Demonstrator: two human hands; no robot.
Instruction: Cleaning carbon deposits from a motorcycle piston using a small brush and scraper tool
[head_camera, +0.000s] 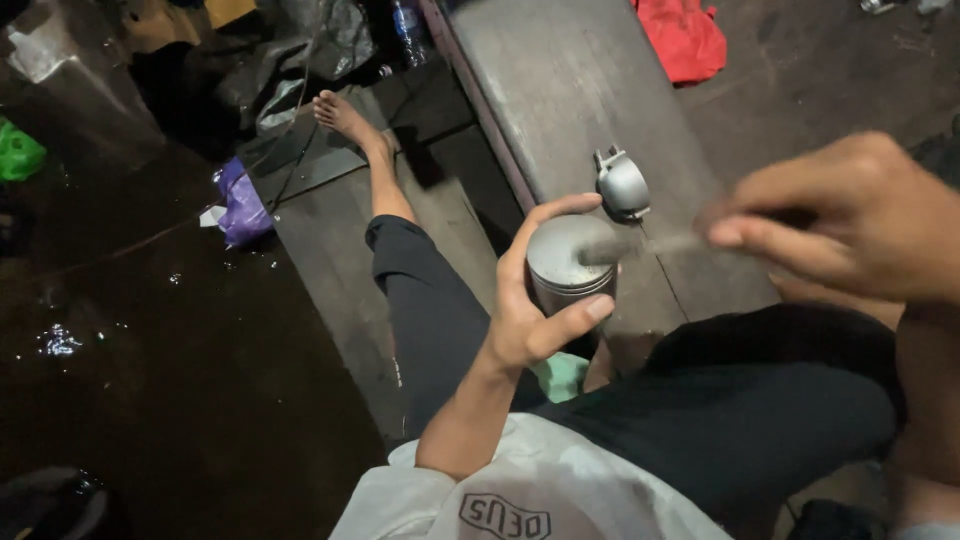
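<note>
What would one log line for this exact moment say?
left hand: grips metal cylinder | right hand: pinches thin blurred tool over its top | grey metal part: on bench behind

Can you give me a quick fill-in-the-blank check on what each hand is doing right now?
1. The left hand wraps around a round ____ piston.
2. The right hand holds a thin, blurred tool whose tip sits over the piston's ____.
3. A second small metal part lies on the ____ plank just beyond the piston.
4. A ____ plastic bag lies on the dark floor.

Missing words: metal; top; wooden; purple
</note>
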